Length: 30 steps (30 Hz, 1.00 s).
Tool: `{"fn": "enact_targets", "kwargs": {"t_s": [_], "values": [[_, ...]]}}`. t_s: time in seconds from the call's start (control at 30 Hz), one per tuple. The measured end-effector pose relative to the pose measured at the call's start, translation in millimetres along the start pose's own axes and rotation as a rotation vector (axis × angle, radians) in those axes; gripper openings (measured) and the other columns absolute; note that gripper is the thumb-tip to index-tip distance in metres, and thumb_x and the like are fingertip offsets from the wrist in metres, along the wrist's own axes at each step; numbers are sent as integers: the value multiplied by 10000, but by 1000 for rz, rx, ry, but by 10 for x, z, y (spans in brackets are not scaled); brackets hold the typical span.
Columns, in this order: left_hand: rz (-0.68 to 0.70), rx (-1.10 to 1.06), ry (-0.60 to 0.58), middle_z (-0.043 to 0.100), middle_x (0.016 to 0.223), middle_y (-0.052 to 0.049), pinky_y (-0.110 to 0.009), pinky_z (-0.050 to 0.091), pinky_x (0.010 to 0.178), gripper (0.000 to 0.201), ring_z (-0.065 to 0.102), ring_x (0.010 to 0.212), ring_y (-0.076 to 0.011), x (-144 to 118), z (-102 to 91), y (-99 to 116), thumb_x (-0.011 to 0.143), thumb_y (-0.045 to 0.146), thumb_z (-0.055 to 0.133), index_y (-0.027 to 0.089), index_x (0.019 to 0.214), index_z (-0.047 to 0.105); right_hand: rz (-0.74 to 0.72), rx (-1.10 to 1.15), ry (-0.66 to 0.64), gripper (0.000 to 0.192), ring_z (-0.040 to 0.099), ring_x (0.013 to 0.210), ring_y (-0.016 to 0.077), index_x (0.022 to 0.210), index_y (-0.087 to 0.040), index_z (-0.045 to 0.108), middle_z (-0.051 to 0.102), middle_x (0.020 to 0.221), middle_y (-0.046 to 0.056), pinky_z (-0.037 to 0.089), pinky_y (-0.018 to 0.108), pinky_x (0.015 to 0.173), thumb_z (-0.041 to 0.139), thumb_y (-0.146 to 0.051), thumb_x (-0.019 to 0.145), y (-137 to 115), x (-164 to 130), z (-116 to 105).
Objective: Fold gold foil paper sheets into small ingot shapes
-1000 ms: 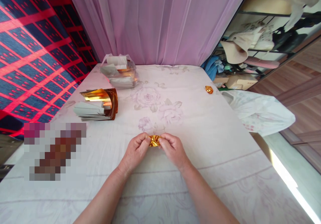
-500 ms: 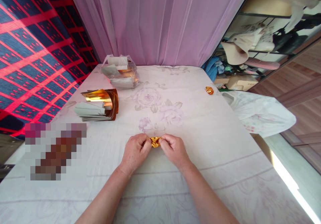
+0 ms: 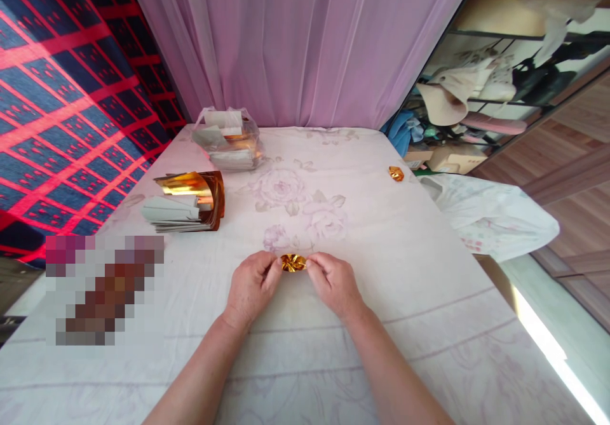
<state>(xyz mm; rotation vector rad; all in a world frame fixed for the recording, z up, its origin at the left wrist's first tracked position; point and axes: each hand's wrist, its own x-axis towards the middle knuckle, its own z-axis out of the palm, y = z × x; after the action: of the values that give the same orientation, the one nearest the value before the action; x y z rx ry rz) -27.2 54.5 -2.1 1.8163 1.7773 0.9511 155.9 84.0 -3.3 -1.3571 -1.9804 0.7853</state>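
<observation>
A small folded gold foil piece [image 3: 293,262] is pinched at its two ends, just above the flowered white sheet [image 3: 381,247]. My left hand [image 3: 251,287] grips its left end and my right hand [image 3: 333,282] grips its right end with thumb and fingers. To the left lies a stack of gold foil sheets [image 3: 188,200], grey on their backs. Behind the stack stands a clear plastic bag of more sheets [image 3: 229,139]. Another folded gold piece [image 3: 395,173] rests near the sheet's right edge.
A pink curtain [image 3: 295,44] hangs behind the surface. A red and blue patterned cloth [image 3: 61,94] covers the left side. A white plastic bag [image 3: 490,212] hangs off the right edge, with cluttered shelves [image 3: 481,94] beyond. A blurred patch [image 3: 102,288] lies at the left front.
The gold piece has spread a little wider between my fingers, and both hands have drawn slightly apart. Everything else stays where it was.
</observation>
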Motion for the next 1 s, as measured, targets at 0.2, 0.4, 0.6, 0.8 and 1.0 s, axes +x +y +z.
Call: {"fn": "enact_targets", "kwargs": {"t_s": [0.2,0.4,0.6,0.8,1.0], "values": [[-6,-25,39,637,692,-14,-250,410,620,348,572,653,-154,7,20,-66,915,434,432,206,747,635,-79,-125,79,282,501,537,96,616,-195,583,574,574,-24,318,209,563,493,-306,859,72,-7,26],[-186,-284,169,532,580,10,-245,406,564,477,507,573,-143,40,-17,-146,900,560,403,197,636,567,-57,-157,285,306,518,538,91,655,-187,636,597,582,-19,340,197,576,491,-329,883,130,7,45],[-314,-626,304,522,581,5,-268,483,609,566,518,578,-145,93,-79,-218,828,704,453,186,632,569,45,-189,327,358,546,536,100,715,-194,715,645,601,-4,353,194,557,481,-400,891,202,6,36],[-375,-811,351,513,625,5,-277,530,601,569,492,591,-135,116,-78,-279,766,739,520,183,647,548,141,-342,347,336,578,557,119,747,-229,756,693,629,1,341,209,558,500,-415,861,351,139,-155],[-377,-881,385,507,626,12,-294,545,607,531,493,581,-134,162,-128,-310,774,708,536,189,664,533,437,-607,336,273,631,692,150,832,-280,762,747,794,1,358,214,600,527,-412,875,606,623,-678]]}}
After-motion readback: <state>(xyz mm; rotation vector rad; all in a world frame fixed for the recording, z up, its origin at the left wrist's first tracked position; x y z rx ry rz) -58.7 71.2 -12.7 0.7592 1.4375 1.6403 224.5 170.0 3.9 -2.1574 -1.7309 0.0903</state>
